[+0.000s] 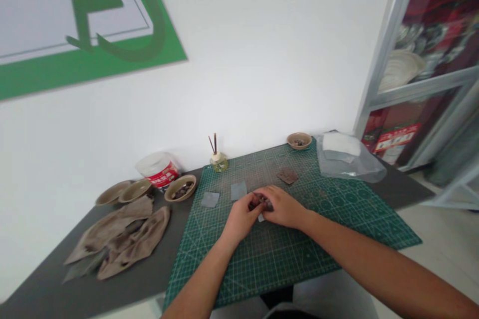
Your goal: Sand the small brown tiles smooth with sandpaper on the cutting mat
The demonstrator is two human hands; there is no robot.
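My left hand [243, 214] and my right hand [280, 205] come together over the green cutting mat, fingers curled in. Between their fingertips they grip a small dark brown piece [265, 201]; its exact kind is hard to make out. A bit of a pale square [261, 218] shows just below the fingers. Two thin greyish squares, one nearer [238, 191] and one further left [210, 199], lie flat on the mat. Beyond my right hand is a flat brown piece [288, 175].
The cutting mat [277, 269] covers much of the dark table [157, 279]. A bowl of small dark pieces [180, 188], a white-and-red tub [159, 169] and crumpled brown cloths [127, 239] are left. Behind stand a reed diffuser [219, 161], another bowl [299, 141] and a clear plastic bag [348, 159].
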